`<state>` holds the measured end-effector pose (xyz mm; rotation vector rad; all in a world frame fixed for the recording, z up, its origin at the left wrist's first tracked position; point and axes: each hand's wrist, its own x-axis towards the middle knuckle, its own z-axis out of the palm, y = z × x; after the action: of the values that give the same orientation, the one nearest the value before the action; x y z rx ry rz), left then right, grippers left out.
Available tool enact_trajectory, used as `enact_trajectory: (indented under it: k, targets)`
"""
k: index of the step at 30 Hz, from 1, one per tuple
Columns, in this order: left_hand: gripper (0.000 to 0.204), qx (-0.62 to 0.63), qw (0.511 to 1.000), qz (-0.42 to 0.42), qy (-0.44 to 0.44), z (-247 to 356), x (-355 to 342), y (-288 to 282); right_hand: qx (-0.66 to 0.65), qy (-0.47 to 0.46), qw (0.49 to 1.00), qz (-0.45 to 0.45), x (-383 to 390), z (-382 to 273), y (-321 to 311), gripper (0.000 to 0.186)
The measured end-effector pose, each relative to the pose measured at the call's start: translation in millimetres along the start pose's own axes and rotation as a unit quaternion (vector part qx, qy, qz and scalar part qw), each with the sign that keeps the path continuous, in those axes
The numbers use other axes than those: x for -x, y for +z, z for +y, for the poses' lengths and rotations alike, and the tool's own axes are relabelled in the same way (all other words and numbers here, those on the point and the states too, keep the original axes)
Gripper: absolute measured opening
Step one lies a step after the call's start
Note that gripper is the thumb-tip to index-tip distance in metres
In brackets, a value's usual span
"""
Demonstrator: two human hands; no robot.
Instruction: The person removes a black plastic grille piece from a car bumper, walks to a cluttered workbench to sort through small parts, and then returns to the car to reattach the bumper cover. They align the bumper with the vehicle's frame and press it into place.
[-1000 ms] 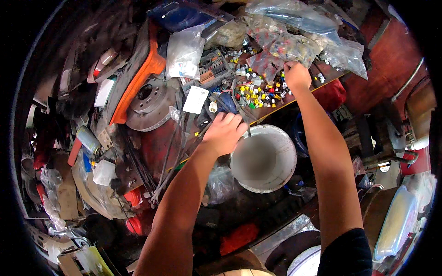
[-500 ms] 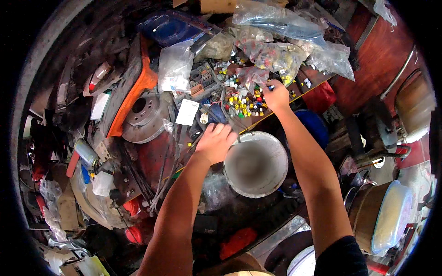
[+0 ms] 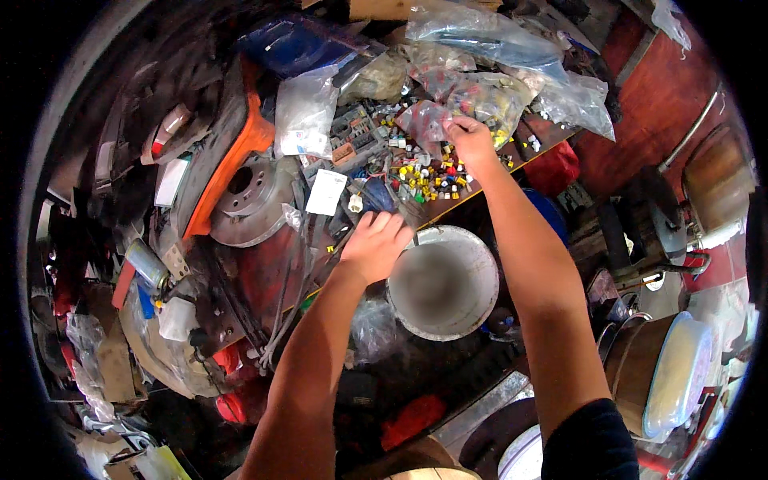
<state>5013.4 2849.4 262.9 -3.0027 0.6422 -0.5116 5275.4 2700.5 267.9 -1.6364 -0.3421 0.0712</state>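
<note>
My right hand (image 3: 470, 146) reaches over the work table, its thumb and fingers pinched on the edge of a small clear plastic bag with red marks (image 3: 422, 125). Below the bag lies a scatter of small parts (image 3: 436, 182) in yellow, white, black, red and green. My left hand (image 3: 373, 250) is at the table's near edge, beside the rim of a round white bucket (image 3: 490, 276). Its fingers are curled downward; what they hold, if anything, is hidden. Just beyond it are a white plug-like piece (image 3: 355, 203) and a white paper slip (image 3: 326, 192).
A grey compartment box (image 3: 358, 136) stands behind the parts, with larger plastic bags (image 3: 488, 40) further back. To the left lie a brake disc (image 3: 254, 204), an orange-edged panel (image 3: 220, 188), cables (image 3: 280, 312) and a spray can (image 3: 147, 264). A round tub (image 3: 652, 376) stands at right.
My right hand has moved slightly away from me and to the left, shifting the small bag the same way. My left hand stays in nearly the same place.
</note>
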Motion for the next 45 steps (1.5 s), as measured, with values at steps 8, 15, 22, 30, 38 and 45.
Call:
enact_trajectory:
  k: [8,15,22,30,38,45]
  targets:
    - [0.041,0.002,1.000,-0.017,-0.008,-4.1,5.8,-0.5,-0.407,0.104,0.898,-0.128,12.1,-51.0,-15.4,0.015]
    - [0.038,0.035,0.997,-0.056,-0.032,-0.2,4.7,-10.4,-0.555,0.107,0.805,-0.180,65.5,-79.6,-33.1,0.008]
    - [0.042,0.021,0.997,-0.063,-0.026,1.5,0.9,-10.1,-0.689,0.111,0.713,-0.068,184.4,-75.8,-39.8,0.012]
    - [0.041,0.003,0.999,-0.046,-0.023,2.8,1.3,-6.5,-0.665,0.155,0.728,-0.052,264.4,-61.8,-47.6,0.030]
    - [0.043,0.011,0.999,-0.043,-0.030,4.7,-1.2,-4.6,-0.685,0.138,0.712,-0.075,285.1,-36.7,-73.4,0.045]
    - [0.044,0.006,0.997,-0.063,-0.034,2.7,1.8,-4.3,-0.674,0.182,0.715,0.001,288.6,-61.6,-65.7,0.059]
